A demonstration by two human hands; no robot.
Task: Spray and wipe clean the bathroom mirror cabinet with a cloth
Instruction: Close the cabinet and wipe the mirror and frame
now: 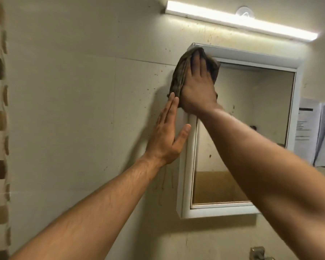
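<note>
The speckled tile wall (83, 109) fills most of your view, and the white-framed mirror cabinet (186, 175), the thing you are cleaning, hangs on it with a lit light bar (242, 21) just above its top edge. Your right hand (197, 91) lies at the cabinet's upper left corner, fingers straight and together, palm pressing a dark, bunched cloth (178, 76) flat over that corner. Nothing is curled round the cloth, so only pressure holds it there. Your left hand (167, 136) is flat too, fingers extended along the cabinet's left side wall and thumb touching the front of the frame, gripping nothing. I judge this as wiping the frame's corner, with the glass largely left to do: small dark specks (210, 156) show on the mirror below your right forearm, though they may be marks reflected from the opposite wall; the view is too soft to say. The main risk is the cloth. Lift the palm or sweep fast across the corner and the loose folds hanging down the cabinet's left side could drag it off and drop it. A hard push on the corner could also swing the door or rock the cabinet, which is presumably why the left hand braces it. Sweeping upward past the cabinet's top edge could knock the light bar.
</note>
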